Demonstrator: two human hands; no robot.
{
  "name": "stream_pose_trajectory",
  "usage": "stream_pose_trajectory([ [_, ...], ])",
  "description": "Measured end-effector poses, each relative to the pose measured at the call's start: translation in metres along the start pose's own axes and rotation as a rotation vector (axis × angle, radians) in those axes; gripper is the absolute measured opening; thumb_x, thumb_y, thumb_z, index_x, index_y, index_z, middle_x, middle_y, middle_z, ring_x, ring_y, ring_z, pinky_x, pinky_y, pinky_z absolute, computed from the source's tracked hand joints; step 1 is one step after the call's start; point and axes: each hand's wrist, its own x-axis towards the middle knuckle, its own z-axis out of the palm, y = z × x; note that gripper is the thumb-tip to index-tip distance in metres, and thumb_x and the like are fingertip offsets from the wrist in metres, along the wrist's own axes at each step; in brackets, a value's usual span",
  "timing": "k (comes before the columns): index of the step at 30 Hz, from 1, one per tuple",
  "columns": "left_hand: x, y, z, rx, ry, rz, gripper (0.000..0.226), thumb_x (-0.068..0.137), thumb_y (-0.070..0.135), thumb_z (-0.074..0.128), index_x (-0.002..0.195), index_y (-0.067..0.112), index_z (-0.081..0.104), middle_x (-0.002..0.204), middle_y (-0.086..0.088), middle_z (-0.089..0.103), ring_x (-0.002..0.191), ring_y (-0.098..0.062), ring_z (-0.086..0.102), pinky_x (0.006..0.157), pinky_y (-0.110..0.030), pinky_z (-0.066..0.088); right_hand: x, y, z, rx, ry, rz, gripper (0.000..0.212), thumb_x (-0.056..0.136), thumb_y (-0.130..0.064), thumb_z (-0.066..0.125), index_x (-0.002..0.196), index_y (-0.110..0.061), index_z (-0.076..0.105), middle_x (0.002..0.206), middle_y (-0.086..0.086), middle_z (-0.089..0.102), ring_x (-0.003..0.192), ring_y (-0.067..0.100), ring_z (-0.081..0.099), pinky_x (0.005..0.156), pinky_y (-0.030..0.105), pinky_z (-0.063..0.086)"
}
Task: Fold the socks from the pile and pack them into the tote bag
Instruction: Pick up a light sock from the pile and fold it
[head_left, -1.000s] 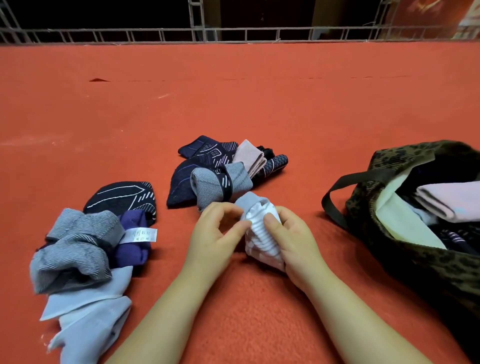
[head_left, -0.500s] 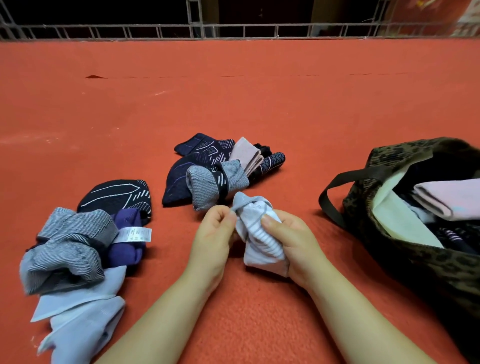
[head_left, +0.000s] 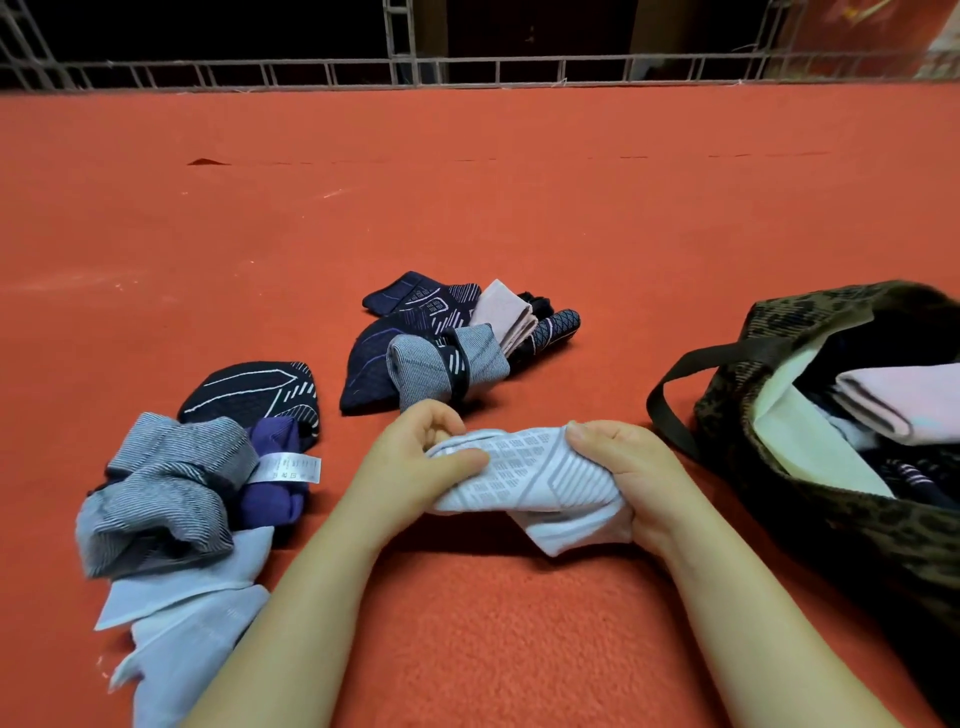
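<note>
A white sock with grey stripes (head_left: 535, 480) is stretched sideways between my hands, just above the red carpet. My left hand (head_left: 415, 467) pinches its left end with thumb and fingers. My right hand (head_left: 631, 467) grips its right end, fingers curled over the fabric. A pile of dark navy, grey and pink socks (head_left: 447, 348) lies just beyond my hands. Another heap of grey, purple, black and pale blue socks (head_left: 182, 493) sits to the left. The leopard-print tote bag (head_left: 857, 530) stands open at the right with a pink sock (head_left: 904, 400) inside.
The red carpet (head_left: 467, 208) stretches far ahead to a metal railing (head_left: 467, 70). The bag's dark strap (head_left: 670, 384) loops out toward my right hand.
The bunched white sock has been pulled out sideways into a longer shape. My hands moved apart, the left to the left end and the right to the right end.
</note>
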Motion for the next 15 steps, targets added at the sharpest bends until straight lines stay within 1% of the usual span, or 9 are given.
stream_pose_trajectory([
  [2, 0.001, -0.001, -0.003, 0.08, 0.052, 0.003, 0.016, 0.068, 0.025, 0.074, 0.067, 0.023, 0.058, 0.058, 0.007, 0.052, 0.056, -0.009, 0.044, 0.056, -0.027, 0.035, -0.001, -0.001, -0.004, -0.049, -0.095, 0.083, 0.032, 0.072, -0.032, 0.07, 0.084, -0.003, 0.061, 0.072, 0.013, 0.061, 0.06, 0.019, 0.057, 0.057, 0.028, 0.047],
  [4, 0.004, -0.004, -0.007, 0.201, 0.148, -0.001, 0.025, 0.08, 0.018, 0.069, 0.06, 0.021, 0.055, 0.05, 0.016, 0.051, 0.05, 0.001, 0.042, 0.055, -0.023, 0.034, -0.005, -0.003, -0.007, -0.174, -0.231, 0.134, 0.038, 0.066, -0.039, 0.077, 0.079, -0.008, 0.061, 0.067, 0.006, 0.061, 0.056, 0.014, 0.056, 0.053, 0.023, 0.045],
  [7, 0.007, -0.006, -0.011, 0.329, 0.22, -0.036, 0.041, 0.09, 0.024, 0.058, 0.053, 0.018, 0.04, 0.045, 0.01, 0.037, 0.044, -0.003, 0.03, 0.052, -0.028, 0.028, -0.01, -0.005, -0.009, -0.301, -0.42, 0.145, 0.038, 0.059, -0.049, 0.068, 0.07, -0.014, 0.06, 0.06, -0.004, 0.059, 0.052, 0.005, 0.051, 0.049, 0.018, 0.041],
  [9, 0.007, -0.005, -0.009, 0.336, 0.235, -0.055, 0.044, 0.094, 0.028, 0.052, 0.055, 0.019, 0.035, 0.053, 0.009, 0.032, 0.049, -0.007, 0.029, 0.055, -0.031, 0.025, -0.013, -0.005, -0.004, -0.417, -0.439, 0.106, 0.037, 0.061, -0.053, 0.065, 0.07, -0.018, 0.057, 0.062, -0.009, 0.056, 0.055, 0.003, 0.049, 0.053, 0.02, 0.039],
  [10, 0.008, -0.004, -0.007, 0.316, 0.245, -0.076, 0.042, 0.095, 0.029, 0.05, 0.057, 0.018, 0.037, 0.056, 0.007, 0.034, 0.052, -0.009, 0.03, 0.055, -0.03, 0.025, -0.013, -0.003, -0.001, -0.539, -0.384, 0.053, 0.038, 0.06, -0.057, 0.062, 0.069, -0.021, 0.054, 0.063, -0.014, 0.055, 0.057, 0.002, 0.047, 0.054, 0.021, 0.037],
  [11, 0.008, -0.004, -0.006, 0.278, 0.255, -0.099, 0.041, 0.096, 0.031, 0.049, 0.059, 0.016, 0.041, 0.057, 0.005, 0.037, 0.054, -0.009, 0.032, 0.054, -0.028, 0.027, -0.012, 0.0, 0.003, -0.693, -0.264, -0.04, 0.042, 0.058, -0.063, 0.056, 0.071, -0.023, 0.051, 0.066, -0.016, 0.054, 0.06, 0.001, 0.047, 0.057, 0.023, 0.037],
  [13, 0.007, -0.004, -0.003, 0.148, 0.239, -0.144, 0.043, 0.095, 0.034, 0.051, 0.062, 0.006, 0.053, 0.058, 0.003, 0.047, 0.055, -0.009, 0.041, 0.055, -0.025, 0.033, -0.011, 0.006, 0.011, -0.959, 0.054, -0.37, 0.047, 0.058, -0.068, 0.048, 0.081, -0.028, 0.051, 0.081, -0.017, 0.055, 0.074, 0.002, 0.048, 0.068, 0.024, 0.038],
  [14, 0.007, -0.004, -0.001, 0.086, 0.224, -0.153, 0.046, 0.094, 0.036, 0.051, 0.068, 0.0, 0.058, 0.062, 0.0, 0.053, 0.058, -0.011, 0.046, 0.057, -0.026, 0.037, -0.012, 0.006, 0.014, -1.016, 0.127, -0.557, 0.05, 0.061, -0.068, 0.049, 0.089, -0.027, 0.054, 0.09, -0.015, 0.054, 0.082, 0.003, 0.048, 0.074, 0.024, 0.037],
  [15, 0.007, -0.004, 0.001, 0.041, 0.218, -0.155, 0.045, 0.094, 0.036, 0.05, 0.074, -0.003, 0.061, 0.066, -0.004, 0.057, 0.061, -0.013, 0.05, 0.059, -0.027, 0.04, -0.013, 0.007, 0.018, -1.044, 0.131, -0.694, 0.055, 0.064, -0.068, 0.051, 0.097, -0.024, 0.057, 0.096, -0.013, 0.054, 0.088, 0.006, 0.049, 0.078, 0.025, 0.038],
])
